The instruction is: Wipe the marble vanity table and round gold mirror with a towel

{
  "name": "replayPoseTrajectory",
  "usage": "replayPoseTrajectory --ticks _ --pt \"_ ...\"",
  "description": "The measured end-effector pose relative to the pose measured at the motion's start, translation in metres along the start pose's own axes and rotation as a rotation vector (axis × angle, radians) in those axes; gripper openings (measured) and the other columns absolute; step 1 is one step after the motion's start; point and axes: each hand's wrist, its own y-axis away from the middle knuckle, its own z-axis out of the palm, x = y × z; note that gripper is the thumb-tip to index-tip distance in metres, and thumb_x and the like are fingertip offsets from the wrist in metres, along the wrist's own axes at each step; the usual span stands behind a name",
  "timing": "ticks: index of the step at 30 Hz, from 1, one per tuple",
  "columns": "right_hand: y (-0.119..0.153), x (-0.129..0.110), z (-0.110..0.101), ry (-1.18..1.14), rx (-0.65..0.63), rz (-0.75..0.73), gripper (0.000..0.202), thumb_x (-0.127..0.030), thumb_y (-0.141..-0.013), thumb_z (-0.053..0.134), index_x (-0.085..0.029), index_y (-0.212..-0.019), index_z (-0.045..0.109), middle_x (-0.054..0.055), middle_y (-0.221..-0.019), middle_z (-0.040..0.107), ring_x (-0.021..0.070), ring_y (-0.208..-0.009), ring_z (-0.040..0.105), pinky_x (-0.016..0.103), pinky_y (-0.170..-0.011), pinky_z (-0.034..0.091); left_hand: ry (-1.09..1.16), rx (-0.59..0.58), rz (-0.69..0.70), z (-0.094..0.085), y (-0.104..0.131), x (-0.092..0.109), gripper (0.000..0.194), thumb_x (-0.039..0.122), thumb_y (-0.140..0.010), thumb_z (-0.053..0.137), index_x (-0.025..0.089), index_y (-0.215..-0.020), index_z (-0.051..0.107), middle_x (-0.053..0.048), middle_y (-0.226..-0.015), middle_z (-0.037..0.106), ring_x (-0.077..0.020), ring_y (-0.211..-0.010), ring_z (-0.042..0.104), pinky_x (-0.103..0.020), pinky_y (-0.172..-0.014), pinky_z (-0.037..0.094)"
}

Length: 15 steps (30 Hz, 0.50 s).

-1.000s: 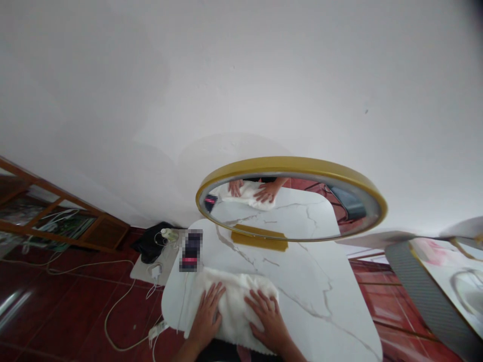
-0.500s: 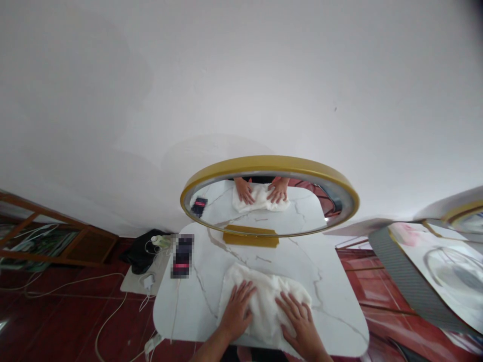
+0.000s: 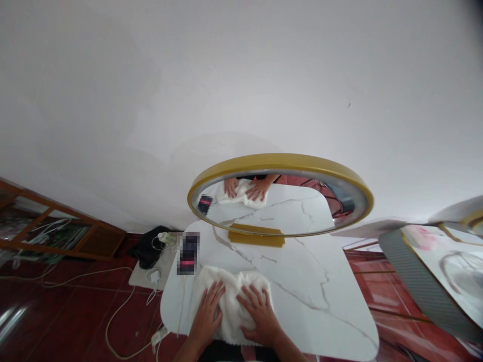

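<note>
White cloth (image 3: pixel 231 307): is lying on the table (image 3: pixel 309 322) by its near edge | Left hand (image 3: pixel 207 312) and right hand (image 3: pixel 261 314): are resting on it, fingers spread, gripping nothing | Handling: pressing evenly outward is probably limiting wrinkling between them

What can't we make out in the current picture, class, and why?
All in the head view:
Tabletop beneath the white cloth: hidden by the cloth.
Palms of the left hand and right hand: hidden, turned down on the cloth.
Dark object on the tabletop: blurred by pixelation.
Wooden cabinet: cut off by the left edge.
</note>
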Motion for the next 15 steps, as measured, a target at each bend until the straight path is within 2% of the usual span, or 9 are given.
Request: replayPoseTrajectory --ticks 4,8,12,15 --pt "0.001 0.001 0.003 0.077 0.085 -0.009 0.082 -0.046 -0.074 0.055 -0.041 -0.144 0.013 -0.004 -0.153 0.016 0.0335 -0.136 0.022 0.058 -0.107 0.009 -0.03 0.013 -0.011 0.001 0.007 -0.006 0.073 0.005 -0.077 0.038 0.031 -0.144 0.025 0.004 -0.152 0.022 -0.0209 -0.141 0.016 -0.05 -0.113 0.019" --pt "0.025 0.025 0.001 0.187 0.219 0.035 0.072 -0.045 -0.08 0.048 -0.039 -0.145 0.016 -0.004 -0.152 0.021 0.0308 -0.135 0.026 0.053 -0.108 0.011 -0.042 -0.017 0.017 0.001 0.001 0.005 0.075 0.007 -0.079 0.039 0.033 -0.146 0.017 0.005 -0.153 0.019 -0.0205 -0.141 0.013 -0.049 -0.114 0.016" --pt "0.042 0.048 -0.004 0.244 0.27 0.081 0.069 -0.045 -0.081 0.046 -0.038 -0.144 0.019 -0.003 -0.151 0.025 0.0309 -0.134 0.027 0.053 -0.107 0.014 -0.004 -0.101 0.087 0.001 -0.02 0.022 0.074 0.011 -0.082 0.041 0.034 -0.146 0.012 0.006 -0.154 0.014 -0.0196 -0.142 0.011 -0.048 -0.115 0.015" --pt "0.038 0.058 -0.012 0.251 0.287 0.171 0.069 -0.041 -0.08 0.046 -0.037 -0.144 0.021 -0.002 -0.151 0.024 0.0315 -0.135 0.025 0.056 -0.107 0.014 0.027 -0.134 0.097 0.0 -0.047 0.033 0.074 0.012 -0.082 0.041 0.033 -0.146 0.012 0.006 -0.154 0.012 -0.0194 -0.142 0.01 -0.048 -0.115 0.013"
